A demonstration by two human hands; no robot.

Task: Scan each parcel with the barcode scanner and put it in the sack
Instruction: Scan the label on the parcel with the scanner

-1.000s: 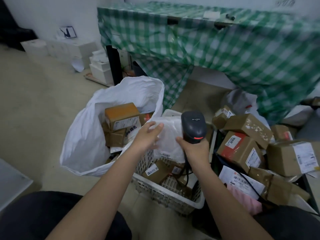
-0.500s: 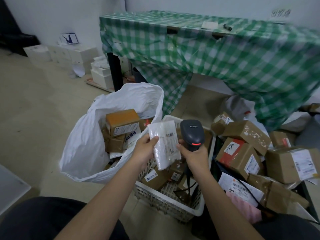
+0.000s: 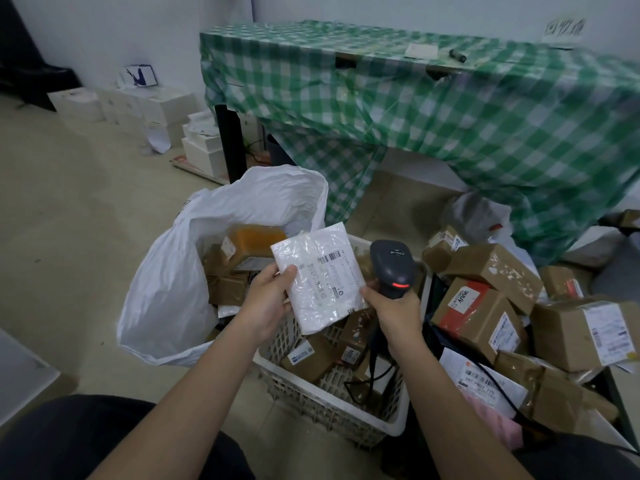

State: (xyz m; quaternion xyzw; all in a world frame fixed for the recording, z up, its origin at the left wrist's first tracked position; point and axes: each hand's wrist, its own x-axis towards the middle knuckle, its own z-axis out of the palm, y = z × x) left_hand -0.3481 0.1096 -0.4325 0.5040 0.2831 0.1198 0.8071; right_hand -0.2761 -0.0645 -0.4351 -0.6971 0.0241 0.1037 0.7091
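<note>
The left hand (image 3: pixel 268 301) has its grip clamped on a white padded parcel (image 3: pixel 320 277), label up, above the white basket (image 3: pixel 332 407). At 3 o'clock of it, the right hand (image 3: pixel 393 306) grips the barcode scanner (image 3: pixel 393 268). At 10 o'clock the sack (image 3: pixel 180 282) gapes, boxes inside.

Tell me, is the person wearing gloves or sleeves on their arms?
No gloves and no sleeves. The left hand and right hand are bare, and both forearms are bare as far as the picture shows. No watch, ring or bracelet shows. Dark trousers cover the lap.
</note>
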